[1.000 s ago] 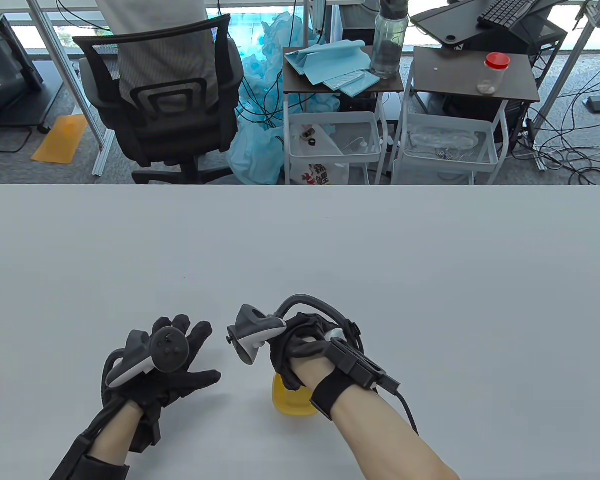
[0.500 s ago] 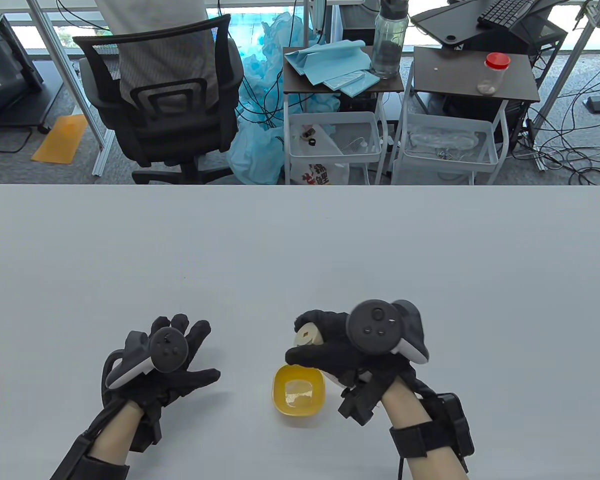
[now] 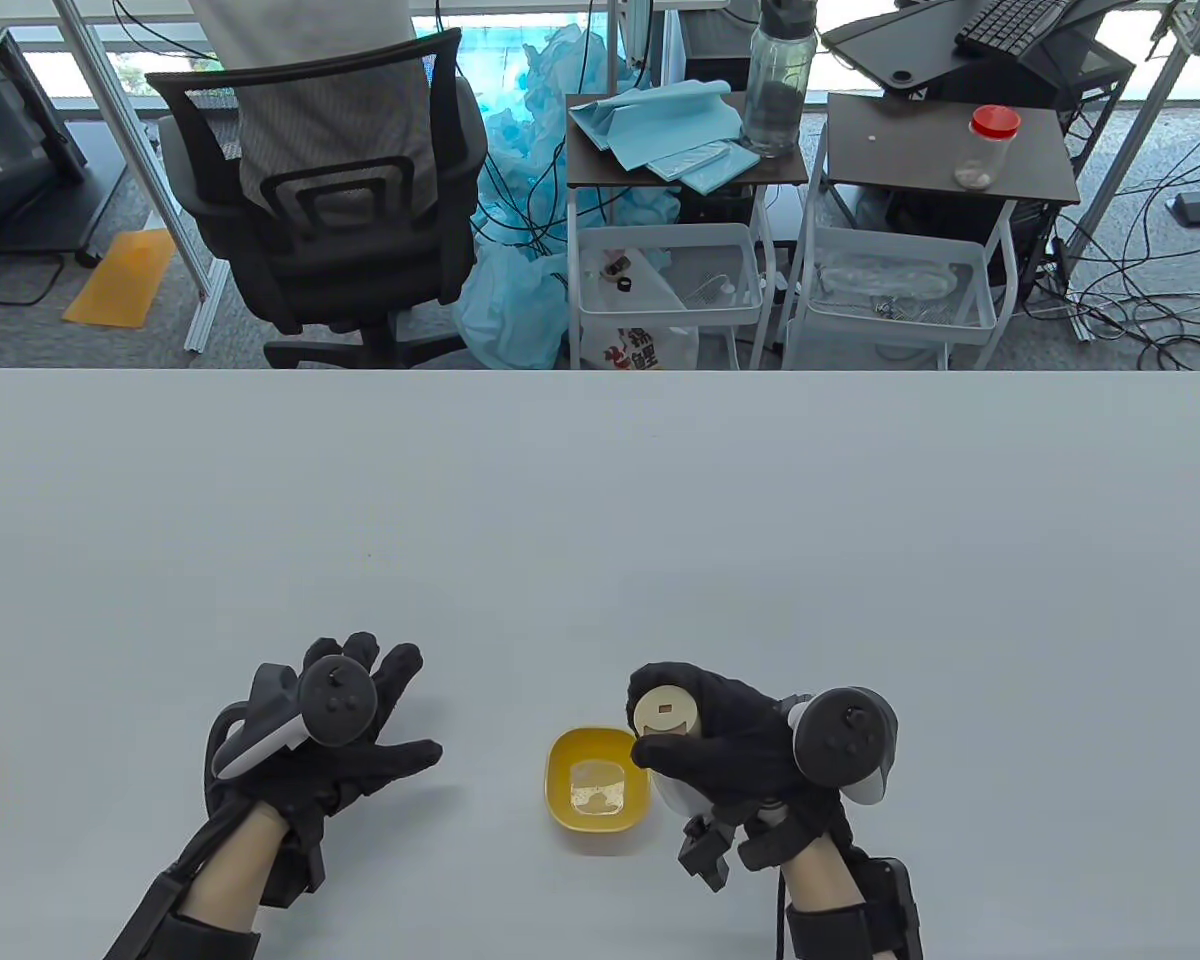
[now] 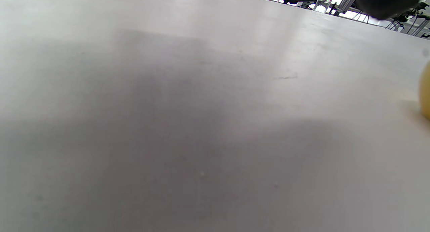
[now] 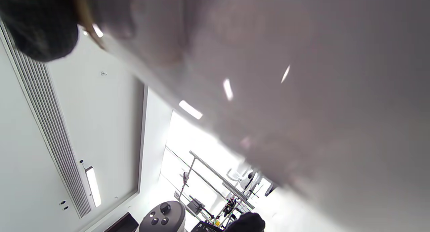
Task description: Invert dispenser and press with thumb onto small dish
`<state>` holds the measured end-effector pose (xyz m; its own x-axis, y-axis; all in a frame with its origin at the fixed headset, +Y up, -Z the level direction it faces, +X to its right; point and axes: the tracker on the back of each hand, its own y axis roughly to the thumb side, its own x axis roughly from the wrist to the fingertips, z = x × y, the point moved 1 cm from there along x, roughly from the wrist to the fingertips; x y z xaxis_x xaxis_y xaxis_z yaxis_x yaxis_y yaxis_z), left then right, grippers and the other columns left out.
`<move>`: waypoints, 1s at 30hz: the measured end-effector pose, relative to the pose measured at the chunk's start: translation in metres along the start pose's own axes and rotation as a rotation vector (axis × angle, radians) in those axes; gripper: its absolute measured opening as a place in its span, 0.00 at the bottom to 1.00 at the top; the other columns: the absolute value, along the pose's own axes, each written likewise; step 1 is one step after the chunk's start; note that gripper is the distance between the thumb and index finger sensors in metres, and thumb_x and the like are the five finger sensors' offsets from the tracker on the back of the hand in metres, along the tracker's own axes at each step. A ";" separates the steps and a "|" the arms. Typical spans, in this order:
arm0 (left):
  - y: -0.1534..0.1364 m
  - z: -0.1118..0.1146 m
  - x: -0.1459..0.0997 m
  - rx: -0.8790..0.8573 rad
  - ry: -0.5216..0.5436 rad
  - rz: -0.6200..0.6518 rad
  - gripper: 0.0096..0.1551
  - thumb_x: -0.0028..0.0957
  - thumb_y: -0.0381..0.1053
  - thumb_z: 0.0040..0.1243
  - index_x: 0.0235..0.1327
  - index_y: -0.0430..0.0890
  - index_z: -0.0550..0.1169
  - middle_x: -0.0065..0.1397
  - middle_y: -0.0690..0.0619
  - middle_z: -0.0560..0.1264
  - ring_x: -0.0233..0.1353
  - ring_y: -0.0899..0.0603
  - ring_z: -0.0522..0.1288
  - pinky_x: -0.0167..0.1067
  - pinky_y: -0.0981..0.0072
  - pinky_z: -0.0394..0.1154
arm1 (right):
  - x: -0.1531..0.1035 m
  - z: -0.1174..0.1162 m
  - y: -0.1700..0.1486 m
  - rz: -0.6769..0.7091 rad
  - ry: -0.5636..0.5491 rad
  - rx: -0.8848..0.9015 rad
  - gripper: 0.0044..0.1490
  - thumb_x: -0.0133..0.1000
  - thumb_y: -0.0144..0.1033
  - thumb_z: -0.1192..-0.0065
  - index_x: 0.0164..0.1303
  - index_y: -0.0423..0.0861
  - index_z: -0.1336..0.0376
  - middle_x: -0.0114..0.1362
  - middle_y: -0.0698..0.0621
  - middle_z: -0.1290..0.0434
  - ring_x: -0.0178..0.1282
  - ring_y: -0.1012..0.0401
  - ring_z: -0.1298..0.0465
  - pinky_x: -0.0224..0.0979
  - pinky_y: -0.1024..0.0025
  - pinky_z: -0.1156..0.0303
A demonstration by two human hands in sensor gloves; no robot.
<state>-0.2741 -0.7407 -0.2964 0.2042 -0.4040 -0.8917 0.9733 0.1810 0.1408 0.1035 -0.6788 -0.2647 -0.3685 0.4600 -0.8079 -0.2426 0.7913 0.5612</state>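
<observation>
A small yellow dish [image 3: 597,788] sits on the table near the front edge, with a pale patch of stuff in its bottom. My right hand [image 3: 720,745] grips a cream-coloured dispenser [image 3: 664,714], its round end facing up, just right of the dish's far rim. In the right wrist view the dispenser's body [image 5: 235,74] fills most of the frame, with a gloved fingertip at the top left corner. My left hand [image 3: 345,725] rests flat on the table left of the dish, fingers spread and empty. The dish's edge [image 4: 425,94] shows in the left wrist view.
The grey table [image 3: 600,500] stretches far ahead of the hands. Beyond its far edge stand an office chair [image 3: 330,190], two side tables with white baskets [image 3: 670,280], a water bottle [image 3: 778,85] and a red-lidded jar [image 3: 985,145].
My right hand has turned over from above the dish and drawn back to the right, uncovering the dish. The dispenser now sits end-up in its grip. The left hand has not moved.
</observation>
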 end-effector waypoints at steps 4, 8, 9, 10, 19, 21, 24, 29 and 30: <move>-0.001 0.000 0.000 -0.005 0.001 0.001 0.56 0.49 0.86 0.49 0.79 0.69 0.38 0.90 0.51 0.35 0.89 0.29 0.35 0.70 0.14 0.40 | -0.001 0.000 0.001 -0.003 0.000 -0.003 0.51 0.48 0.72 0.39 0.62 0.39 0.32 0.56 0.40 0.22 0.49 0.45 0.18 0.56 0.45 0.25; -0.001 0.001 0.000 -0.006 -0.002 0.007 0.56 0.49 0.86 0.49 0.79 0.69 0.38 0.90 0.51 0.35 0.89 0.29 0.35 0.70 0.14 0.40 | 0.006 0.004 0.007 -0.052 0.038 -0.023 0.51 0.48 0.72 0.39 0.62 0.38 0.32 0.56 0.40 0.22 0.49 0.44 0.18 0.56 0.45 0.25; 0.000 0.001 0.000 -0.007 -0.003 0.012 0.56 0.49 0.86 0.49 0.79 0.69 0.38 0.90 0.51 0.35 0.89 0.29 0.35 0.70 0.14 0.40 | 0.011 0.005 0.010 -0.096 0.090 -0.043 0.51 0.48 0.72 0.38 0.62 0.38 0.32 0.56 0.39 0.22 0.48 0.44 0.18 0.56 0.45 0.25; 0.001 0.001 0.000 -0.008 -0.005 0.016 0.56 0.49 0.86 0.49 0.79 0.69 0.38 0.90 0.51 0.35 0.89 0.29 0.35 0.70 0.14 0.40 | 0.016 0.006 0.014 -0.132 0.156 -0.083 0.51 0.49 0.72 0.38 0.63 0.38 0.32 0.56 0.39 0.22 0.48 0.44 0.18 0.56 0.44 0.25; 0.003 0.001 -0.001 -0.016 -0.012 0.037 0.56 0.50 0.86 0.49 0.79 0.69 0.38 0.90 0.51 0.35 0.89 0.28 0.34 0.70 0.14 0.40 | 0.074 -0.014 0.034 -0.567 0.789 -0.621 0.52 0.49 0.72 0.38 0.63 0.37 0.32 0.56 0.38 0.22 0.48 0.43 0.18 0.56 0.44 0.25; 0.003 0.001 -0.001 -0.019 -0.016 0.038 0.56 0.50 0.86 0.49 0.79 0.69 0.38 0.90 0.51 0.35 0.89 0.29 0.35 0.70 0.14 0.40 | 0.086 -0.028 0.038 -0.617 0.892 -0.745 0.52 0.49 0.72 0.38 0.63 0.37 0.32 0.56 0.38 0.22 0.49 0.43 0.18 0.56 0.44 0.25; 0.001 0.000 -0.001 -0.032 -0.015 0.039 0.56 0.49 0.86 0.49 0.79 0.69 0.39 0.90 0.51 0.35 0.89 0.29 0.35 0.70 0.14 0.40 | 0.101 -0.054 0.039 -0.673 1.040 -0.941 0.52 0.49 0.72 0.38 0.63 0.37 0.32 0.56 0.38 0.22 0.49 0.43 0.18 0.56 0.44 0.25; 0.000 -0.002 -0.001 -0.038 -0.011 0.037 0.55 0.50 0.86 0.49 0.79 0.69 0.39 0.90 0.51 0.36 0.89 0.29 0.35 0.70 0.14 0.40 | 0.108 -0.102 0.032 -0.708 1.264 -1.253 0.53 0.47 0.72 0.38 0.63 0.36 0.32 0.56 0.38 0.21 0.48 0.44 0.17 0.56 0.44 0.24; 0.000 -0.002 -0.001 -0.037 -0.013 0.037 0.55 0.50 0.86 0.49 0.79 0.69 0.39 0.90 0.51 0.36 0.89 0.29 0.35 0.70 0.14 0.40 | 0.108 -0.108 0.030 -0.708 1.294 -1.296 0.54 0.46 0.73 0.37 0.63 0.36 0.32 0.56 0.38 0.21 0.48 0.44 0.17 0.56 0.44 0.24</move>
<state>-0.2746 -0.7388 -0.2962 0.2417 -0.4080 -0.8804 0.9606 0.2289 0.1576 -0.0405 -0.6485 -0.3155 -0.1053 -0.7512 -0.6516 -0.7958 -0.3293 0.5083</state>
